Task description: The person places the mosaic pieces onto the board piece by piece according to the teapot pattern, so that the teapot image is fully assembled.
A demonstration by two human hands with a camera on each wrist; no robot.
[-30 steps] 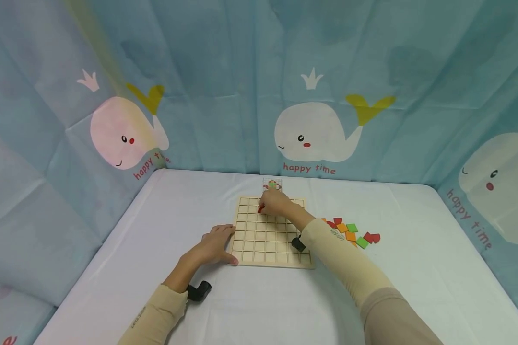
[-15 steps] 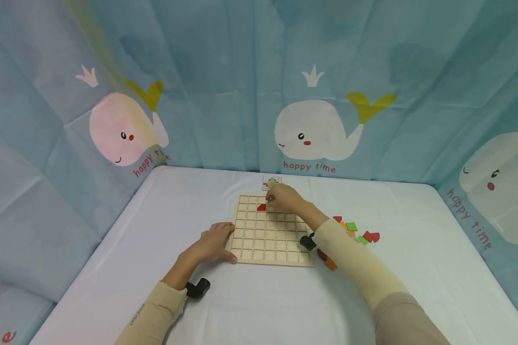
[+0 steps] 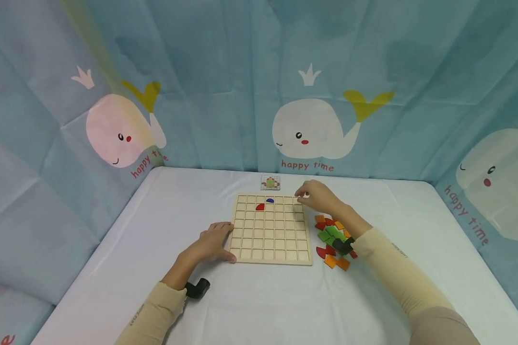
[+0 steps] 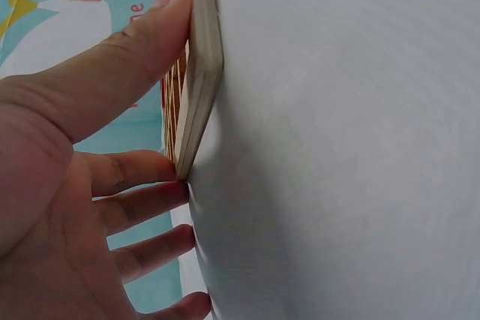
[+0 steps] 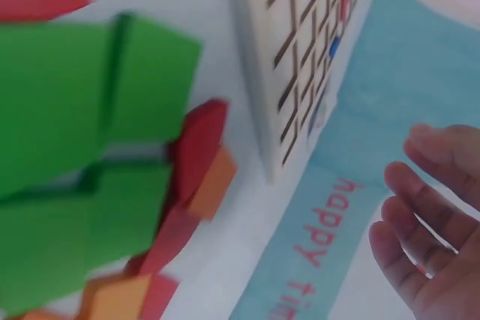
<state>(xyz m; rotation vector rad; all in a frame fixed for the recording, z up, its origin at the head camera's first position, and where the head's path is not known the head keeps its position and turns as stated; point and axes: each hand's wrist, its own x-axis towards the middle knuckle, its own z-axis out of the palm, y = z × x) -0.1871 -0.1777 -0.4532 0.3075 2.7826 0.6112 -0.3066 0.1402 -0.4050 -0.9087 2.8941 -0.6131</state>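
Your left hand [image 3: 214,242] and right hand [image 3: 318,196] are bare. Left sleeve [image 3: 157,309] is pale beige, slightly bunched at the cuff, with small dark lettering [image 3: 136,315], too tiny to read. Right sleeve [image 3: 390,270] matches in pale beige and has similar dark print [image 3: 399,250]; farther up you have a darker taupe section [image 3: 442,326]. You wear a black, elbow-shaped left wrist unit [image 3: 197,288] and a black right wrist unit [image 3: 343,246].
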